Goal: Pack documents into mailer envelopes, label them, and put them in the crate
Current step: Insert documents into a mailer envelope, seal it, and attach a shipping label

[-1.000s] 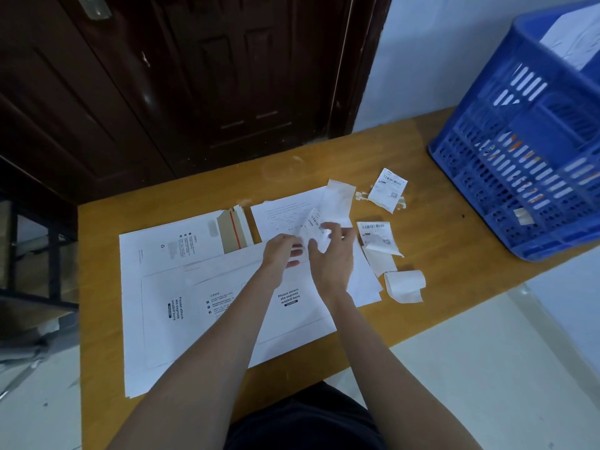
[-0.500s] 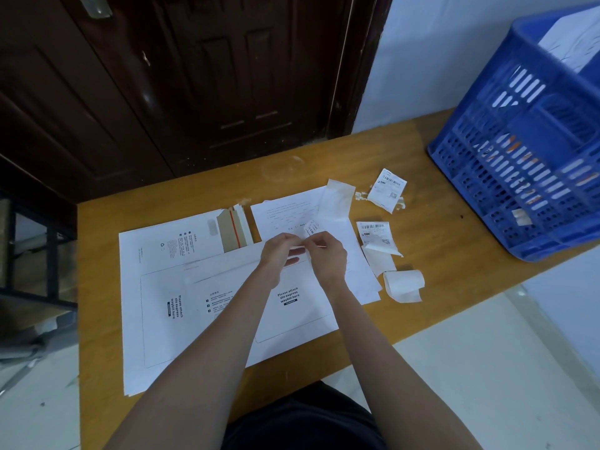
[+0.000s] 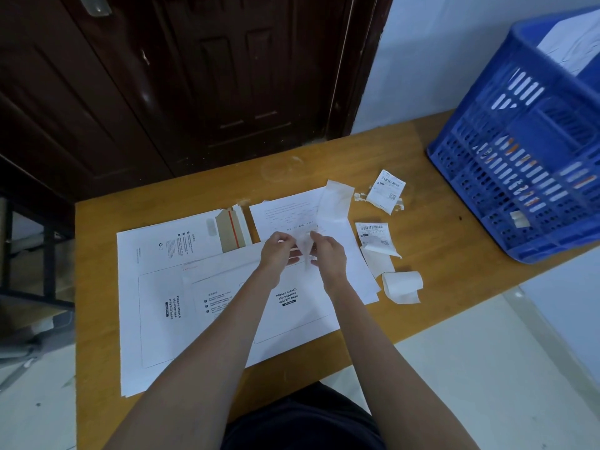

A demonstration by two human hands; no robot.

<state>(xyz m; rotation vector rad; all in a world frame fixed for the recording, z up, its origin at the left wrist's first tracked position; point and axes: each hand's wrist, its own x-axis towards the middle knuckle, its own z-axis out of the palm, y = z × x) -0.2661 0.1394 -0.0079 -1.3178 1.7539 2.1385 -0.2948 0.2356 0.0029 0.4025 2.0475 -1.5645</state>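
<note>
Envelopes [image 3: 194, 287], at least two large white cardboard mailers, lie overlapped on the left half of the wooden table [image 3: 97, 319], each flat and printed in black with "Please attach sto express waybill here"; a few more stand on edge at the far side, brown board with one red strip [image 3: 232, 230] showing. Right of that strip lies a stack of printed white documents [image 3: 285, 209], thin and flat. Over the stack's near part both hands meet: the left hand [image 3: 277, 251] and the right hand [image 3: 328, 254] each pinch, between thumb and fingertips, one small translucent white paper slip [image 3: 303, 245], limp and creased, held just above the sheets. A long curled strip of white backing paper [image 3: 336, 206] rises on the far side of the hands. Further right sit two barcode labels, one far [image 3: 386, 190] with torn scraps round it, one nearer [image 3: 373, 237] with a peeled corner, then one loosely rolled white paper [image 3: 402, 285] near the table's near edge. One blue plastic crate [image 3: 535, 164] with slotted, perforated walls stands at the far right, white sheets showing inside.
</note>
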